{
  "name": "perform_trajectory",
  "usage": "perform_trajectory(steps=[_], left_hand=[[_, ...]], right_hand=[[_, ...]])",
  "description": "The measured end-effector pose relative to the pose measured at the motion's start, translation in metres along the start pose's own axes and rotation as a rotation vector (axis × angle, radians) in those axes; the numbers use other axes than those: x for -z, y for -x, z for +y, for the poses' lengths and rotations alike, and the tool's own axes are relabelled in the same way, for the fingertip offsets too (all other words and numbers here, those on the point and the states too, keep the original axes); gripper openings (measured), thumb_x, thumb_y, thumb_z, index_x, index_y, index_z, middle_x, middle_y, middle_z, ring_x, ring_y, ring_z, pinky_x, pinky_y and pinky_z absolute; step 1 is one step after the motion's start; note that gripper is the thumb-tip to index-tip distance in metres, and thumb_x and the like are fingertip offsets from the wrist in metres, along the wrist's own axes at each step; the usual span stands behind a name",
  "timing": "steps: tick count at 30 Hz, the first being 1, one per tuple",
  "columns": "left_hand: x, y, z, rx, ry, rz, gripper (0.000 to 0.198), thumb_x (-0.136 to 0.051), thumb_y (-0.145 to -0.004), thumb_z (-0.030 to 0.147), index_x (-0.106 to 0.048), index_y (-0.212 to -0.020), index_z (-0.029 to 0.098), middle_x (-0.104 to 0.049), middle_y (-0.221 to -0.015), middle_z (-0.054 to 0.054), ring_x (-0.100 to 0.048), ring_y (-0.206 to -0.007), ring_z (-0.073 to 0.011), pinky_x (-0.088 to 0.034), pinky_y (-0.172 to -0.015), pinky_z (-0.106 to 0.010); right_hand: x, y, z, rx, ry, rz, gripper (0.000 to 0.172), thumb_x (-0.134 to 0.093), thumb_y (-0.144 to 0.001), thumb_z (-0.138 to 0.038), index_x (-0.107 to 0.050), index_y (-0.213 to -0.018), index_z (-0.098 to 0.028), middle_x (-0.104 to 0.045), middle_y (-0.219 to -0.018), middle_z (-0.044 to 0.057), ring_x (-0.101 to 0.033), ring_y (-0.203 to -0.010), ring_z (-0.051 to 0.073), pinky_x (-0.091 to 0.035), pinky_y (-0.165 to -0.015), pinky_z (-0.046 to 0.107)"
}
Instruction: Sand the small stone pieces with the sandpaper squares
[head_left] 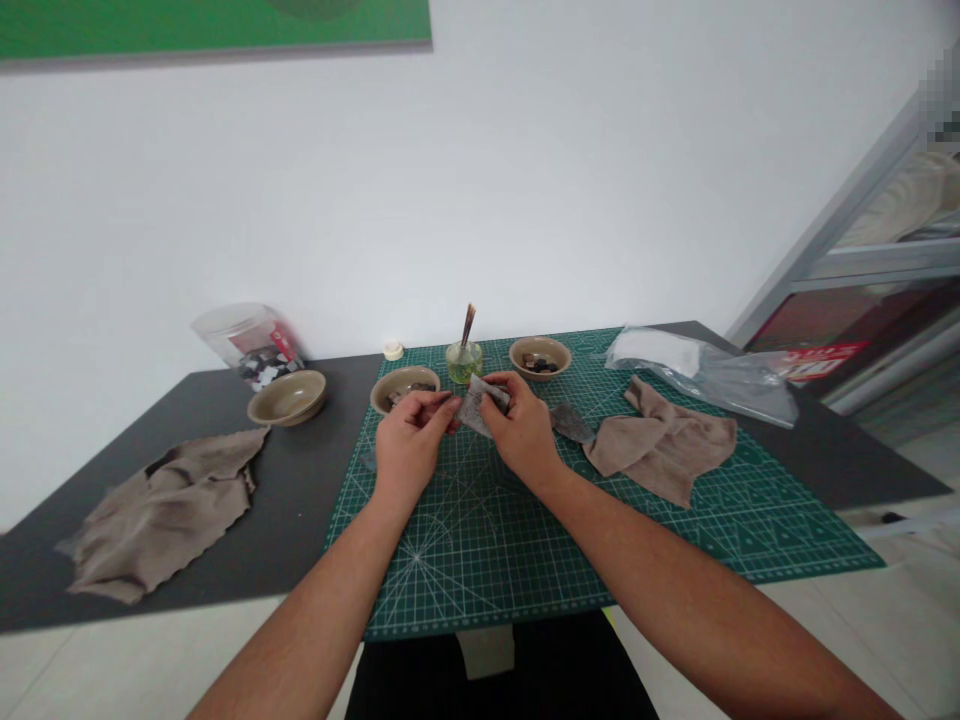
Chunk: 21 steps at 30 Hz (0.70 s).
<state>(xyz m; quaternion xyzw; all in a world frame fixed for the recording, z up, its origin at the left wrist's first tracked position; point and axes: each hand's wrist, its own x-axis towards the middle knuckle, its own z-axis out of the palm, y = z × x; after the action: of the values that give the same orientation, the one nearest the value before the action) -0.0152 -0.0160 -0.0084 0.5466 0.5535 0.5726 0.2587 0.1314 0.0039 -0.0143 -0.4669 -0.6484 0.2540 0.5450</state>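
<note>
Over the green cutting mat [480, 550], my right hand [529, 430] grips a small grey, speckled piece of cloth [474, 410] between thumb and fingers. My left hand [409, 445] is pinched closed just beside it, and whatever lies between its fingertips is too small to make out. Another dark grey scrap [571, 423] lies on the mat by my right hand. Behind my left hand stands a tan bowl [382, 383] with small dark and pinkish pieces in it. A second tan bowl [559, 350] beyond my right hand holds several small dark pieces.
A glass jar [465, 365] of yellowish liquid with brushes stands at the back, near a tape roll [393, 350]. Brown cloths [667, 445] lie right and left. An additional bowl [289, 400], a clear tub [247, 345] and a plastic bag [750, 385] stand or lie around.
</note>
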Motion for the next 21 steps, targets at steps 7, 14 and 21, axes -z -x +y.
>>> perform_trajectory(steps=[7, 14, 21], left_hand=[[0.0014, -0.0011, -0.0005, 0.008, -0.007, -0.063, 0.014, -0.069, -0.076, 0.033, -0.070, -0.082, 0.020, -0.066, -0.059, 0.002, -0.062, -0.052, -0.0142, -0.050, -0.054, -0.025], [0.0017, -0.0026, -0.0062, -0.007, -0.084, -0.153, 0.018, -0.065, -0.079, 0.036, -0.069, -0.089, 0.021, -0.067, -0.060, 0.001, -0.064, -0.055, -0.0163, -0.049, -0.057, -0.027], [0.0010, -0.0021, 0.0024, -0.099, -0.191, -0.181, 0.007, -0.061, -0.078, 0.026, -0.065, -0.080, 0.020, -0.067, -0.065, 0.001, -0.061, -0.059, -0.0152, -0.047, -0.058, -0.026]], right_hand=[[0.0008, 0.0032, -0.0032, 0.112, 0.050, -0.060, 0.024, -0.054, -0.085, -0.024, -0.066, -0.106, -0.023, -0.074, -0.096, 0.002, -0.070, -0.083, 0.018, -0.054, -0.076, 0.028], [0.0005, 0.0039, -0.0019, 0.150, 0.141, -0.068, 0.026, -0.055, -0.086, -0.022, -0.069, -0.108, -0.023, -0.076, -0.094, 0.000, -0.071, -0.073, 0.016, -0.055, -0.072, 0.027], [-0.0018, 0.0054, 0.0037, 0.282, 0.245, -0.146, 0.032, -0.054, -0.087, -0.017, -0.069, -0.114, -0.028, -0.071, -0.114, -0.001, -0.070, -0.099, 0.017, -0.055, -0.090, 0.031]])
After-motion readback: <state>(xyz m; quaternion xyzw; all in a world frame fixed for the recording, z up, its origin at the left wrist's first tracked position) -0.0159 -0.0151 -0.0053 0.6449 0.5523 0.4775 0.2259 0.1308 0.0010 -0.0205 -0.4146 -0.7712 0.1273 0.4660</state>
